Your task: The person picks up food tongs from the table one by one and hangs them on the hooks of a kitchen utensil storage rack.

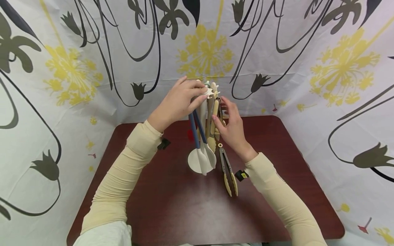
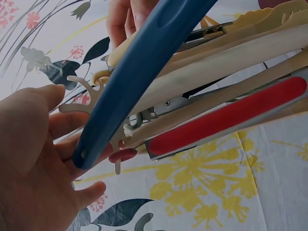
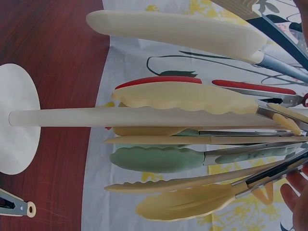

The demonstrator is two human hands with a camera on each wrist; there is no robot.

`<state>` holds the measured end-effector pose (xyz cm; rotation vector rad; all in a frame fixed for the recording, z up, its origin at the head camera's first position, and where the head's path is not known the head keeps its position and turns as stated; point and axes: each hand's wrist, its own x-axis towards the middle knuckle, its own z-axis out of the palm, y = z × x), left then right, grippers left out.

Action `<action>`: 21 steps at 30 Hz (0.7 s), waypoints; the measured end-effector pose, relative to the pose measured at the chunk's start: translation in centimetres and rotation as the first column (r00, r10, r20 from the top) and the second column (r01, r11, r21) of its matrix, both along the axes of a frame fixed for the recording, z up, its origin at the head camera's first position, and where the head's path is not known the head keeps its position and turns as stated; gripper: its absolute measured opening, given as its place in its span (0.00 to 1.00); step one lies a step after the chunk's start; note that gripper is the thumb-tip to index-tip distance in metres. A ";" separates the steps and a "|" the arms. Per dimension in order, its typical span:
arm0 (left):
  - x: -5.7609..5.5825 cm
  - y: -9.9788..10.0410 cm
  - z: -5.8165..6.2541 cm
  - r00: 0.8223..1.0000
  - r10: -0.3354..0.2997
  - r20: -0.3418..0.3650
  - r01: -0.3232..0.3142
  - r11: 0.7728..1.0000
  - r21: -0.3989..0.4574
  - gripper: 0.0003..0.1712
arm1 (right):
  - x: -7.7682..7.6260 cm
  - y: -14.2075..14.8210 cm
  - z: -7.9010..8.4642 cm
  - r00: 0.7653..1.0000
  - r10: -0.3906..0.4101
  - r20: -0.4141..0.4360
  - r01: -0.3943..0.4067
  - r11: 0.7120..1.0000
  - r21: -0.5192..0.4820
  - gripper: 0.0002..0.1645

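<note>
A white utensil stand [image 1: 194, 163] is hung with kitchen tools around its pole. My left hand [image 1: 186, 95] rests at its top, fingers spread around the hook wheel [image 2: 115, 144]; some of them pass behind a blue handle [image 2: 149, 72]. Two white-headed spatulas [image 1: 202, 160] with blue handles hang on the near left side. My right hand [image 1: 231, 126] grips a pair of tongs with yellow tips [image 3: 185, 202] near its upper end, on the right of the stand. Other hanging tools include green tongs [image 3: 159, 158] and red-handled tongs [image 2: 231, 115].
Another pair of tongs [image 1: 228, 171], grey with pale yellow tips, lies on the dark red table [image 1: 172, 208] right of the stand's base. Patterned white cloth [image 1: 101, 68] surrounds the table at the back and sides.
</note>
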<state>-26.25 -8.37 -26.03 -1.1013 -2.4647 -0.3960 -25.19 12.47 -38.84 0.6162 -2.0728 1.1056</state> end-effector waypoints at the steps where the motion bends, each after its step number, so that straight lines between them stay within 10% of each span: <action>1: 0.0 -0.1 0.0 1.000 -0.005 0.008 0.005 1.000 -0.003 0.21 | 0.0 0.0 0.0 1.000 0.001 0.002 -0.001 1.000 -0.003 0.39; 21: -0.8 -1.3 0.1 0.986 -0.096 0.134 0.097 0.995 -0.007 0.23 | -0.3 2.4 -1.8 0.999 -0.020 0.043 0.027 0.986 -0.167 0.28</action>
